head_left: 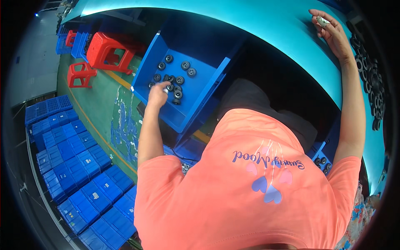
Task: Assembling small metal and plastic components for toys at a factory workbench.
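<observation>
My left hand (157, 95) reaches down into a blue plastic bin (192, 96) on my left. Its fingertips are at a cluster of small black wheels (178, 94) with pale hubs, and something white shows at one fingertip. Slight blur hides whether the fingers grip a wheel. Several more wheels (186, 65) lie scattered over the bin's floor. On the far right my right hand (333, 36) is raised over the turquoise tabletop (287, 31), fingers apart, with no wheel in it. A whitish wrap (322, 22) shows on one of its fingers.
Many black wheels and rings (371, 83) are heaped along the table's right side. Another blue bin with wheels (323, 162) sits low by my right side. Red stools (102, 52) stand beyond the left bin. Rows of stacked blue crates (77, 160) fill the floor at left.
</observation>
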The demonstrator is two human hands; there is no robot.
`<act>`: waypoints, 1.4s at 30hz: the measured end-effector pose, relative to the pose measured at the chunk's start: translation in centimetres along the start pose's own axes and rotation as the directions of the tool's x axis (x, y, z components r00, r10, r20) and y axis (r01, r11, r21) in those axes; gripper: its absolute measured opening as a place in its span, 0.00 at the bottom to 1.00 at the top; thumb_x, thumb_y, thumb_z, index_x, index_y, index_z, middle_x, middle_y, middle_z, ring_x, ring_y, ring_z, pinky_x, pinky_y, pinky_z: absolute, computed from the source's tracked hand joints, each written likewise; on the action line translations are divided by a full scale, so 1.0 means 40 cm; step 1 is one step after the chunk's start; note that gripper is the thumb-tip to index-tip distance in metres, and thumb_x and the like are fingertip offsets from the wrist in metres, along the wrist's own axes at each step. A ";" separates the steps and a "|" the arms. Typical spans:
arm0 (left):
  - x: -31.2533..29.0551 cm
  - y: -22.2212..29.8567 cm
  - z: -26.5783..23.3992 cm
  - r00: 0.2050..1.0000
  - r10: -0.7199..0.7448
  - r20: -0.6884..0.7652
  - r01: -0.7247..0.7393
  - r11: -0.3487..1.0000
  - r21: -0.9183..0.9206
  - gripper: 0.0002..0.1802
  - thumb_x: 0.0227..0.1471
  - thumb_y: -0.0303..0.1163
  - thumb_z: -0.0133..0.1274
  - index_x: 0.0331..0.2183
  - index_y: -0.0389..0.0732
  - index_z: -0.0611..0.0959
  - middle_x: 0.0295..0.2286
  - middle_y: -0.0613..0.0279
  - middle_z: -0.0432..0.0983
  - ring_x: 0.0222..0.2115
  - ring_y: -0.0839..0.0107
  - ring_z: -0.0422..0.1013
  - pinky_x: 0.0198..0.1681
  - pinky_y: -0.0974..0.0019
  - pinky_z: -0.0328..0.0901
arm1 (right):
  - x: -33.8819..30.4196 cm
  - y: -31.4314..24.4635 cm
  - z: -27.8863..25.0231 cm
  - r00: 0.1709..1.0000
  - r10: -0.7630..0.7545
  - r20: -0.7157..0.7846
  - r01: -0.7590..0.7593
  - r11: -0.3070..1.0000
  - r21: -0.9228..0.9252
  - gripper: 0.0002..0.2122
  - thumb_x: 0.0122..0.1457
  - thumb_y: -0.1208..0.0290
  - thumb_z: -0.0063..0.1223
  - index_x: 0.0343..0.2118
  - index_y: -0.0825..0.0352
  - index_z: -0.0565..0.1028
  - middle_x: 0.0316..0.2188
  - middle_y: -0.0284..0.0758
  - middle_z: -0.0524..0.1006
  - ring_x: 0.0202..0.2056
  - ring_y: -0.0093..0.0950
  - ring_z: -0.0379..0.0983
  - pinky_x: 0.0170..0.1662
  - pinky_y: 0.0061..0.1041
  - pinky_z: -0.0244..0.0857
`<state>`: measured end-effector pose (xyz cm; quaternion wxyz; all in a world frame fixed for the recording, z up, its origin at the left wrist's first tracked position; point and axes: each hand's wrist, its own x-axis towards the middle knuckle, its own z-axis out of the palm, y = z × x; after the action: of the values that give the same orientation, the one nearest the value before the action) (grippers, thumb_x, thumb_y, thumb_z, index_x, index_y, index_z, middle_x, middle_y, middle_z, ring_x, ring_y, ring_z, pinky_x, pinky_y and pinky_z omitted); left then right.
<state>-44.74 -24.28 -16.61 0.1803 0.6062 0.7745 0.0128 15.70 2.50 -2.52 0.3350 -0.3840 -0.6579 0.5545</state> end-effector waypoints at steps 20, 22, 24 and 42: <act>0.019 0.058 0.015 0.988 -0.136 0.066 0.130 0.987 0.092 0.23 0.49 0.35 0.59 0.50 0.51 0.82 0.44 0.47 0.79 0.49 0.49 0.73 0.54 0.54 0.66 | -0.018 -0.001 0.041 1.000 0.001 -0.009 -0.001 1.000 0.023 0.18 0.56 0.68 0.55 0.51 0.61 0.78 0.35 0.28 0.77 0.36 0.17 0.72 0.38 0.17 0.69; 0.050 -0.008 -0.009 0.980 -0.191 0.048 0.187 0.980 0.066 0.21 0.50 0.34 0.57 0.48 0.49 0.83 0.42 0.47 0.80 0.46 0.50 0.74 0.52 0.55 0.67 | -0.030 0.003 0.045 1.000 0.003 -0.009 -0.003 1.000 0.030 0.18 0.56 0.69 0.55 0.51 0.61 0.78 0.35 0.28 0.77 0.36 0.17 0.72 0.39 0.18 0.69; 0.085 -0.037 -0.029 0.984 -0.180 0.000 0.179 0.980 0.090 0.19 0.51 0.33 0.56 0.47 0.47 0.83 0.40 0.48 0.80 0.44 0.52 0.75 0.50 0.56 0.68 | -0.036 0.006 0.043 0.999 0.019 -0.033 -0.018 0.999 0.044 0.18 0.56 0.69 0.55 0.50 0.61 0.78 0.35 0.28 0.77 0.36 0.17 0.72 0.39 0.18 0.69; 0.144 1.159 -0.242 0.421 0.789 -0.447 -0.888 0.257 -0.382 0.10 0.54 0.30 0.58 0.25 0.35 0.80 0.16 0.57 0.71 0.16 0.70 0.66 0.22 0.66 0.61 | -0.104 -0.111 -0.028 0.996 -0.023 -0.088 -0.020 0.889 -0.458 0.14 0.54 0.70 0.58 0.43 0.68 0.80 0.35 0.37 0.81 0.34 0.30 0.78 0.39 0.28 0.74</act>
<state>-5.44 -4.64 1.95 0.2518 0.8352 0.2996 0.3865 18.08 -1.01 1.98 0.2652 -0.4765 -0.7544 0.3653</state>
